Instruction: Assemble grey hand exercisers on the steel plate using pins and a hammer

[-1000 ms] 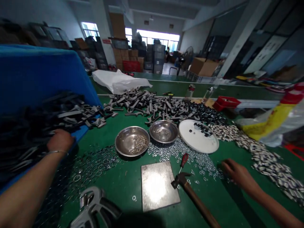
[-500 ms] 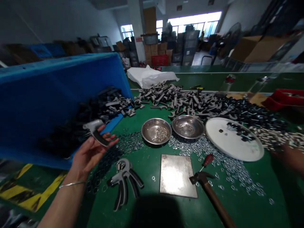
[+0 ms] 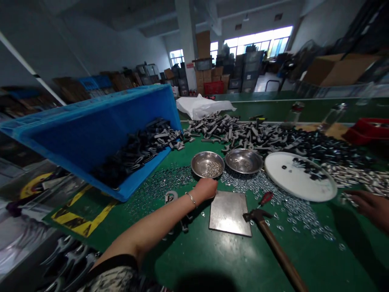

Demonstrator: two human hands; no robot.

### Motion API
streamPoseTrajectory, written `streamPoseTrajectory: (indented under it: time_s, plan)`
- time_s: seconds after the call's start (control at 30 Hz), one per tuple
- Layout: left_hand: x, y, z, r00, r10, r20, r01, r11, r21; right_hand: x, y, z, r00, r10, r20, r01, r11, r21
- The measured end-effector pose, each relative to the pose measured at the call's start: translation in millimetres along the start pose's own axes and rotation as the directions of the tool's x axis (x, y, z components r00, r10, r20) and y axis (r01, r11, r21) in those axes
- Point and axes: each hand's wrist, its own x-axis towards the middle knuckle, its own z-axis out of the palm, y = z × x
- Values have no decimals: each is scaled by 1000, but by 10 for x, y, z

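Green surface [image 3: 182,263] is totally packed: two steel bowls [image 3: 207,164], a white round tray [image 3: 300,177], a square steel plate [image 3: 230,213], a hammer [image 3: 273,239], loose washers [image 3: 158,184], and heaps of grey grip handles [image 3: 231,132].

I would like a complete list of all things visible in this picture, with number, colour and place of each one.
blue plastic crate: one, blue, tipped at the bench's left edge, holding dark parts
green workbench: one, green, under everything listed below
grey parts: many, dark grey, heaped behind the bowls
steel bowls: two, silver, side by side
round plate: one, white, right of the bowls
metal washers: many, silver, scattered around the bowls
steel plate: one, silver, in front of the bowls
hammer: one, brown handle, right of the steel plate
screwdriver: one, red handle, behind the hammer
plastic bag: one, white, behind the grey parts
left hand: one, bracelet on wrist, between bowl and steel plate
right hand: one, at the right edge
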Motion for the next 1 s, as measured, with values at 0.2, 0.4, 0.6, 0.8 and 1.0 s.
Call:
streamPoseTrajectory:
  time_s: [0.2,0.4,0.6,0.8,1.0]
  plan:
    - [177,-9,205,999,-35,-31,36,998,42,-484,-1084,199,841,-39,540,-406,614,677]
    - [224,-161,205,998,-38,-40,33,991,-131,-687,-1697,754,700,-210,683,-531,486,694]
    - [62,-174,-13,990,-130,-55,92,887,-452,-914,-2118,1008,711,-296,638,-549,334,766]
    - [-701,331,28,990,-57,131,134,63,-989,-1442,-2461,1220,749,-329,575,-516,253,818]
    - [-1201,748,311,987,-111,115,66,-370,-927,-1747,-2660,1106,713,-366,598,-470,384,795]
